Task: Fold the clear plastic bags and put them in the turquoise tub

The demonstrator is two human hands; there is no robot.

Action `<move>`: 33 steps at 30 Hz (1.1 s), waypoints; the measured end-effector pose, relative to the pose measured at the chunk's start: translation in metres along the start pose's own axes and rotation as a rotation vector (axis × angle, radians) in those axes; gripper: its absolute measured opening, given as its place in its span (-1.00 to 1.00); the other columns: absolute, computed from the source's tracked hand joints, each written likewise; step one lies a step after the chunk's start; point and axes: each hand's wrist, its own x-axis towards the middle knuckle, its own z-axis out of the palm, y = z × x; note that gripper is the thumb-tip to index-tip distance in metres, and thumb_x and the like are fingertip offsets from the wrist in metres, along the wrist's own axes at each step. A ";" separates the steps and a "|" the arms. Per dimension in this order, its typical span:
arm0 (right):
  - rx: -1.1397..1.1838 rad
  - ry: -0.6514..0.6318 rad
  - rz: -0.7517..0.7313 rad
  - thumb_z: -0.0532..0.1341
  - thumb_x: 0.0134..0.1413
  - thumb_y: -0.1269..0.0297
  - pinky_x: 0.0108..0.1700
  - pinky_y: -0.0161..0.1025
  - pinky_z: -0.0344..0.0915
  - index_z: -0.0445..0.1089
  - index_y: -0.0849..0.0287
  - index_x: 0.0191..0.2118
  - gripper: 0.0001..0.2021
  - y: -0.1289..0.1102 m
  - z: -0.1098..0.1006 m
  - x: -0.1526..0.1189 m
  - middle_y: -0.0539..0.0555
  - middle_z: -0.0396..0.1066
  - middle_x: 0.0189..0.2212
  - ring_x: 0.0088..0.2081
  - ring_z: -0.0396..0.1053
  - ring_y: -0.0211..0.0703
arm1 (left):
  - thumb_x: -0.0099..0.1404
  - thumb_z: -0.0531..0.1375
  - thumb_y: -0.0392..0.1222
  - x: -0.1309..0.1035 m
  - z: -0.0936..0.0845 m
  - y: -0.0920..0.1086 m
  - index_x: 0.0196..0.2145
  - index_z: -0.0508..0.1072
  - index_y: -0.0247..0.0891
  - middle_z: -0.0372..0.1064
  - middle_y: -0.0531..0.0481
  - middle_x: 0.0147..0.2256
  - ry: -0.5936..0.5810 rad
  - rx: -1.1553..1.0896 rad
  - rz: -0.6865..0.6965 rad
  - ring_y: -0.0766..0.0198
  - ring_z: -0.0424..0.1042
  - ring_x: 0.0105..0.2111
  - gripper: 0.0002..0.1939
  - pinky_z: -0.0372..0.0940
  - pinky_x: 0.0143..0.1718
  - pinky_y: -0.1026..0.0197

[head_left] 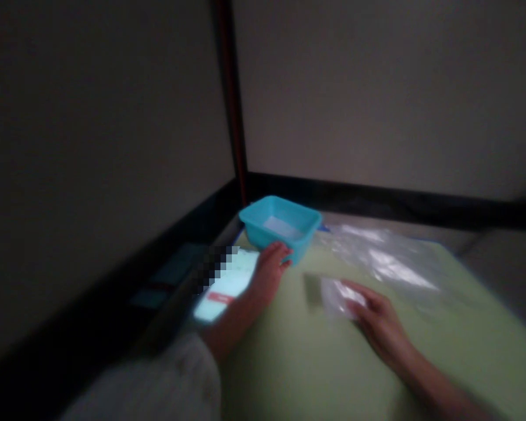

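My left hand (272, 270) reaches forward to the front of a turquoise plastic basin (304, 234). Its fingers are slightly bent and apart, with nothing visible in them; whether they touch the basin wall is too blurred to tell. A pale flat piece (283, 227) lies on the basin's floor. Lower and to the right, my right hand (377, 313) pinches a small clear plastic bag (333, 297) between thumb and fingers, just above the green tabletop (289, 362). Any contents of the bag cannot be made out.
Crumpled clear plastic sheeting or bags (390, 263) spread over the back right of the table. A lit screen (228, 286) with a red bar lies at the left edge, beside my left forearm. Grey walls (377, 88) with a dark lower band meet in a corner behind the basin.
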 end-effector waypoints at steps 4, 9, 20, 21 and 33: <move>0.059 0.030 0.011 0.45 -0.31 0.24 -0.37 -0.24 0.36 0.55 0.09 -0.24 -0.64 -0.002 0.001 0.000 0.08 0.54 -0.36 -0.41 0.44 -0.12 | -0.01 0.32 -0.26 0.007 -0.004 -0.005 -0.45 0.33 -0.29 0.35 0.10 -0.51 0.034 -0.006 0.029 0.39 0.40 -0.50 -0.78 0.27 -0.41 0.32; 0.118 0.053 -0.016 0.46 -0.36 0.19 -0.43 -0.28 0.35 0.57 0.09 -0.34 -0.69 -0.007 0.000 0.003 0.07 0.54 -0.42 -0.46 0.41 -0.17 | 0.03 0.28 -0.26 0.010 -0.009 -0.004 -0.50 0.30 -0.27 0.26 0.17 -0.58 0.030 0.031 0.077 0.46 0.30 -0.58 -0.82 0.22 -0.49 0.40; -0.188 0.143 -0.401 0.34 -0.13 0.20 -0.48 -0.26 0.30 0.53 -0.02 -0.32 -0.84 -0.081 -0.024 0.009 0.01 0.53 -0.36 -0.50 0.39 -0.21 | 0.00 0.23 -0.29 -0.017 0.009 0.009 -0.43 0.44 -0.33 0.43 0.00 -0.43 -0.175 0.144 0.005 0.32 0.39 -0.43 -0.88 0.30 -0.39 0.31; -0.214 0.161 -0.429 0.34 -0.13 0.22 -0.48 -0.26 0.30 0.53 -0.01 -0.32 -0.85 -0.087 -0.026 0.008 0.02 0.53 -0.35 -0.49 0.40 -0.20 | -0.01 0.24 -0.28 -0.020 0.011 0.011 -0.42 0.46 -0.34 0.44 -0.02 -0.42 -0.220 0.153 -0.024 0.31 0.40 -0.43 -0.86 0.31 -0.37 0.29; -0.523 0.162 -0.603 0.35 -0.12 0.27 -0.39 -0.25 0.37 0.53 -0.03 -0.26 -0.80 -0.123 -0.027 -0.010 -0.01 0.53 -0.30 -0.35 0.45 -0.15 | -0.13 0.30 -0.23 -0.032 0.005 0.017 -0.36 0.54 -0.34 0.47 -0.05 -0.46 -0.500 0.322 -0.231 0.23 0.43 -0.46 -0.71 0.28 -0.43 0.28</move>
